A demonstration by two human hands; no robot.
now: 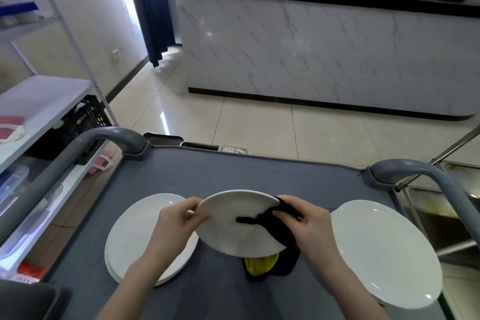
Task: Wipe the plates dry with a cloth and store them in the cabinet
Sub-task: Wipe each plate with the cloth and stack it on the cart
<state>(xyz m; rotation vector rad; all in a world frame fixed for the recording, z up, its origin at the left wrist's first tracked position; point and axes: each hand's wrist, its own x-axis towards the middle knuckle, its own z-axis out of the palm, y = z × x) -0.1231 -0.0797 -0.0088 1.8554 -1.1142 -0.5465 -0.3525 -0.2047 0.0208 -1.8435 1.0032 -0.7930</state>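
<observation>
Above the grey cart (233, 171), the left hand (174, 226) pinches the raised plate (233, 223) at 9 o'clock; the right hand (309, 226) presses a dark cloth (275, 226) at 3 o'clock. Glazed, rigid, breakable, probably slippery: hold the rim.

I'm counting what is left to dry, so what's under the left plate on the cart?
Under the left plate at least one more plate rim shows, so it is a stack. The left forearm covers part of its edge, so the exact count cannot be seen.
</observation>
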